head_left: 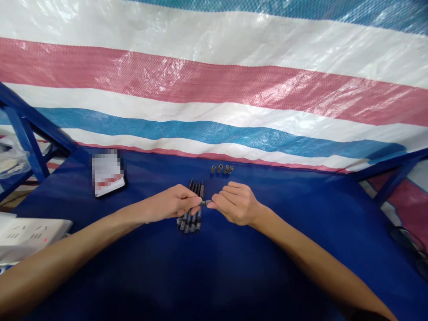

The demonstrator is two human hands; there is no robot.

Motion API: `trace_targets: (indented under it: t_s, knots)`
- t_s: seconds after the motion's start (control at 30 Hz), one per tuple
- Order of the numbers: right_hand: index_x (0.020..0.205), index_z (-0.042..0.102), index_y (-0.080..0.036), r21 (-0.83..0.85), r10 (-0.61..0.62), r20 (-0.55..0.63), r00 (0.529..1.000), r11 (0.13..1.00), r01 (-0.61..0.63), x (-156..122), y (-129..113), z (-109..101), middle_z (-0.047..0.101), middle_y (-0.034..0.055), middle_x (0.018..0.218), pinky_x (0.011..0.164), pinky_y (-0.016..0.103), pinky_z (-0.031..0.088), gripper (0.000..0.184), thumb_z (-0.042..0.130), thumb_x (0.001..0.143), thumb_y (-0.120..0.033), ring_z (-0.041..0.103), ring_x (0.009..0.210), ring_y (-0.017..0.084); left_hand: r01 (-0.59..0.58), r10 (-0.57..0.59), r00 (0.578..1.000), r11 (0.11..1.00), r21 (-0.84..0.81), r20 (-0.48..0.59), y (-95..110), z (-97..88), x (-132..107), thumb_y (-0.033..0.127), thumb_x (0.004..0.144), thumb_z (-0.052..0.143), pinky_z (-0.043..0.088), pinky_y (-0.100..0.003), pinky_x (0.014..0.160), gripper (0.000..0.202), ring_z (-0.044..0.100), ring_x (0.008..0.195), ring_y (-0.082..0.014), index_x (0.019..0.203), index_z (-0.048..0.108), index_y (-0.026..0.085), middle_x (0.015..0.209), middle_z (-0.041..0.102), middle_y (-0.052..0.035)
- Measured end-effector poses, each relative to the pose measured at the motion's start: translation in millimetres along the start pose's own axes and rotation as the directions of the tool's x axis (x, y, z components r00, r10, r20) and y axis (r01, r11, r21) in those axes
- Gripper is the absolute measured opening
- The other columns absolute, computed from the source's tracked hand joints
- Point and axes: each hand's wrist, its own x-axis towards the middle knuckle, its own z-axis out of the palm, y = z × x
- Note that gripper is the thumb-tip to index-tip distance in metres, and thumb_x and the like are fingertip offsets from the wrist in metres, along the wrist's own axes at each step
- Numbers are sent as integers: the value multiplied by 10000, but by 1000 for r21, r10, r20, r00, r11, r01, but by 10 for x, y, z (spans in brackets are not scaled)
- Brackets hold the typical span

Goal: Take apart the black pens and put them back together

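Note:
My left hand [182, 201] and my right hand [236, 203] meet over the middle of the blue table. Each pinches one end of a short, dark, thin piece [203, 203] lying level between the fingertips; most of it is hidden by the fingers, and its kind is unclear. Below my left hand, several slim black pen-like sticks [190, 221] with partly clear ends lie side by side in a row. My left fingers cover their middle. Beyond my right hand, several small greyish hollow cylinders [220, 168] stand or lean in a short row.
A blurred-out flat object with a dark edge [109, 174] lies at the table's back left. A white power strip [36, 234] sits at the left edge. Behind the blue table [301, 196] hangs a striped plastic sheet [214, 82]. Blue metal frame bars [26, 138] flank both sides.

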Motion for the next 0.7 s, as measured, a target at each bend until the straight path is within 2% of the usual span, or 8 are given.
trace_targets:
  t_s: [0.1,0.2,0.27,0.43,0.7]
  knots:
    - [745,610,-164,18,-39,-30,999,999,39,4,10,-31,551,-19,566,496,286,319,244,530,934,-296,432,511,104,80,-63,994,977,-197,93,1,2,-15,483,900,461,132,-198,334,389,192,376,-50,685,522,164,473,283,71]
    - [864,629,-140,20,-55,-88,995,998,57,18,14,-42,615,-1,651,517,275,359,172,561,917,-288,512,583,110,208,-158,975,891,-404,154,-5,-1,-5,488,870,525,86,-185,340,383,125,388,-35,684,496,155,480,219,92]
    - [872,632,-122,19,-61,-116,991,998,63,31,12,-42,641,9,685,521,271,370,144,584,903,-254,532,602,112,250,-189,966,846,-471,174,-8,-1,5,484,845,573,79,-179,350,384,115,392,-25,682,494,145,488,208,98]
    - [855,644,-110,6,-57,-137,989,998,58,50,-3,-49,641,9,661,509,271,363,147,560,909,-217,510,576,115,267,-197,963,807,-528,186,-22,11,14,491,828,600,83,-176,356,397,120,388,-18,678,492,140,495,219,98]
    - [728,634,-110,29,-39,-69,997,999,41,74,-39,-71,531,-5,546,485,277,299,253,492,920,-192,392,498,118,237,-208,971,862,-447,114,-16,56,27,499,818,602,98,-179,356,401,148,387,-27,676,518,134,472,244,91]
